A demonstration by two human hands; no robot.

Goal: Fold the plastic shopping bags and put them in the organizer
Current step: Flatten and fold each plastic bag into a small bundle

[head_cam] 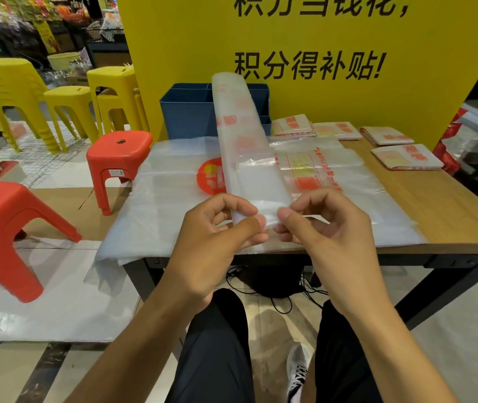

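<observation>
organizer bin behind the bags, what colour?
Blue: the rectangular plastic organizer bin against the yellow sign, clearest in the head view, the only one.

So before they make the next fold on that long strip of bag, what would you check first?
1. Left hand pinches the near end of the bag strip: ok.
2. Right hand pinches the same end: ok.
3. Strip folded narrow and lying straight, its far end lifted in front of the blue organizer: ok.
4. Flat surface to fold on: not ok, loose unfolded bags cover the table underneath.
5. Room in the organizer: cannot tell, its inside is hidden.
6. Finished folded bags set aside, clear of the strip: ok.
</observation>
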